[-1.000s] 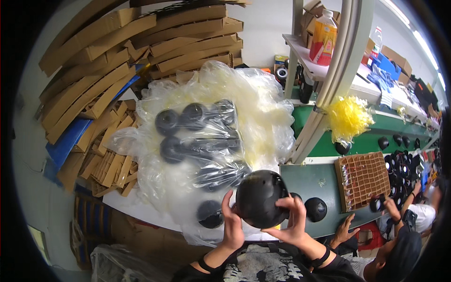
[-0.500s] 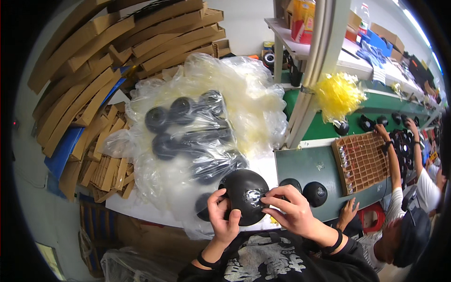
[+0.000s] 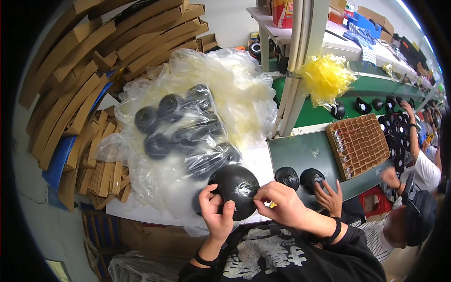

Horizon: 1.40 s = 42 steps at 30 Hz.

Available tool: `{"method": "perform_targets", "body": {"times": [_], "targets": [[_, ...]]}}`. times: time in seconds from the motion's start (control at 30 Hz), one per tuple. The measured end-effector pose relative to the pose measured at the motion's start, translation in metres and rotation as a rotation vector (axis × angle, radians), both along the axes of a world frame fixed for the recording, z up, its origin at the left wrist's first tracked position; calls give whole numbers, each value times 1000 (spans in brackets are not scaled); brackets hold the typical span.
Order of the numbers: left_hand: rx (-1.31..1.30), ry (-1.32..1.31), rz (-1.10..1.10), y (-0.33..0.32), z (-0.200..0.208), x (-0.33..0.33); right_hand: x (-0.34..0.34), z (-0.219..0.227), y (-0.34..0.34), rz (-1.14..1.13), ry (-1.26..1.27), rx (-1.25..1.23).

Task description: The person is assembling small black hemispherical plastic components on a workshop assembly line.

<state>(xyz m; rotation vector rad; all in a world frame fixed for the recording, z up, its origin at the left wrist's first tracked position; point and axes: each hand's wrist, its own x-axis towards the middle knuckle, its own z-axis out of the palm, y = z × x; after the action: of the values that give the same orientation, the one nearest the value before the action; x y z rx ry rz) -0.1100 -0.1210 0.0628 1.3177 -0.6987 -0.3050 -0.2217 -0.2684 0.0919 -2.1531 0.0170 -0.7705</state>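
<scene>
My left hand [image 3: 217, 214] grips a glossy black round shell [image 3: 237, 185] from its left side, thumb in front and fingers curled at its rim. A shiny, wrinkled patch of reflection or film shows on the shell's right face. At the shell's lower right edge, my right hand [image 3: 281, 203] is closed in a pinch; whatever lies between its fingertips is too small to make out. Behind the shell, several black round shells [image 3: 157, 145] lie under clear plastic bags [image 3: 188, 70] on the white table [image 3: 260, 162].
Two black domes with perforated patches [image 3: 287, 177] sit on the dark green bench to the right, a co-worker's hand [image 3: 330, 199] at one. Beyond are a divided cardboard tray [image 3: 359, 145], a post [image 3: 300, 70] with yellow film strips [image 3: 326, 80], and stacked cardboard [image 3: 75, 94] at left.
My right fingers have drawn together and shifted slightly down the shell's edge. The co-worker's near hand has reached a dome, and their other hand has left the cardboard tray. The view has shifted slightly.
</scene>
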Motion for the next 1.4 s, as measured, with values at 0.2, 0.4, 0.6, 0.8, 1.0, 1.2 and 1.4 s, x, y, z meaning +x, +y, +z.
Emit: {"method": "perform_targets", "body": {"times": [0.2,0.4,0.6,0.8,1.0,1.2,1.4], "targets": [[-111,105,23,3,-1,10,-4,3,-6,-88,40,215],[-122,100,-32,7,-5,12,-4,6,-2,-15,5,283],[-104,108,-30,8,-1,11,0,11,6,-26,16,125],[-6,50,28,9,-10,18,0,-3,11,57,97,71],[-66,-9,75,3,-10,16,-12,-3,8,-23,183,393],[-112,30,17,-8,-7,6,-1,-4,9,-164,197,15],[421,-131,-58,-30,-23,22,0,-32,6,-243,254,-18]]}}
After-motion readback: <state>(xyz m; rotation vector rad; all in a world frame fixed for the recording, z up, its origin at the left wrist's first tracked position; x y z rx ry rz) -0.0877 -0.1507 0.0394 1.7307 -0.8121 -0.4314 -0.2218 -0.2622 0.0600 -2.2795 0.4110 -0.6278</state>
